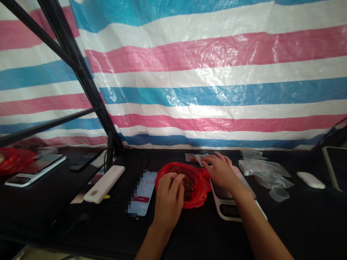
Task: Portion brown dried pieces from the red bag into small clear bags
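My left hand (168,196) reaches into an open red plastic bag (199,189) of small brown bits (189,186), with its fingers pinched together on them. To the right, my right hand (220,169) rests above a white kitchen scale (230,211). Its fingertips pinch a small clear zip bag (195,158) that holds some brown bits and lies on the black table behind the red bag.
A phone (143,195) lies left of the red bag, beside a white power bank (104,183). Several clear bags (261,169), a small plastic cup (279,193) and a white mouse (310,180) are at the right. A second scale (35,169) stands far left. Striped tarp (217,79) hangs behind.
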Demonstrator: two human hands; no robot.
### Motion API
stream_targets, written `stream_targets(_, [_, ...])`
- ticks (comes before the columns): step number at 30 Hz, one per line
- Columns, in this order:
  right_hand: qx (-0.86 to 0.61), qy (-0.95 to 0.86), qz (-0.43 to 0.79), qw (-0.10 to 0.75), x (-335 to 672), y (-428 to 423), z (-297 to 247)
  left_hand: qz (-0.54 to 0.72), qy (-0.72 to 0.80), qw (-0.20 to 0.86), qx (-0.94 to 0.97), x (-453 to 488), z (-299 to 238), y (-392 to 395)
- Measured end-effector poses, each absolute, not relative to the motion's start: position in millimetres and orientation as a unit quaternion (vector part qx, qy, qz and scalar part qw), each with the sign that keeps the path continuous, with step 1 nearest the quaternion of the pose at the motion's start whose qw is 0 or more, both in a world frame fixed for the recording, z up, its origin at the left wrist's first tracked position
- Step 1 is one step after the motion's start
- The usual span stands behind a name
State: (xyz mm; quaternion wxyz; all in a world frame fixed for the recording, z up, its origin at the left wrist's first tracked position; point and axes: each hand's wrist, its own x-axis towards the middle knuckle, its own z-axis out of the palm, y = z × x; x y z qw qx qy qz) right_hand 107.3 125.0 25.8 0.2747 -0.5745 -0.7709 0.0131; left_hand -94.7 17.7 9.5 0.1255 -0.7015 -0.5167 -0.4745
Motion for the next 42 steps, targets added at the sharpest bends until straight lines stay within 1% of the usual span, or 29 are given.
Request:
stream_targets(6, [-0.557, -0.789, 0.001, 0.259, 93, 126, 7, -0.482, -0.519, 0.126, -0.695, -100, 12, 18])
stream_targets(11, [-0.559, -0.783, -0.005, 0.273, 93, 122, 22, -0.492, -0.517, 0.121, -0.689, -99, 14, 19])
stream_targets(14, [-0.559, -0.754, 0.008, 0.345, 91, 108, 42, -0.501, -0.513, 0.109, -0.688, -98, 14, 18])
stream_targets(16, [-0.520, -0.748, 0.050, 0.408, 90, 91, 55, -0.514, -0.507, 0.090, -0.686, -97, 15, 17])
stream_targets(17, [-0.497, -0.753, 0.076, 0.425, 90, 81, 61, -0.523, -0.502, 0.076, -0.685, -96, 16, 15])
stream_targets(20, [-0.441, -0.775, 0.140, 0.431, 83, 50, 70, -0.556, -0.479, 0.009, -0.680, -92, 19, 12])
stream_targets(23, [-0.394, -0.806, 0.179, 0.405, 70, 29, 70, -0.592, -0.478, -0.109, -0.640, -85, 21, 9])
stream_targets(26, [-0.377, -0.822, 0.177, 0.388, 60, 21, 68, -0.638, -0.478, -0.245, -0.552, -80, 21, 10])
stream_targets(28, [-0.372, -0.828, 0.163, 0.387, 57, 20, 68, -0.663, -0.466, -0.305, -0.501, -80, 21, 13])
stream_targets(35, [-0.339, -0.841, 0.130, 0.401, 60, 22, 64, -0.672, -0.423, -0.415, -0.444, -85, 24, 25])
stream_targets(42, [-0.346, -0.808, 0.163, 0.449, 67, 25, 40, -0.636, -0.415, -0.484, -0.435, -83, 29, 24])
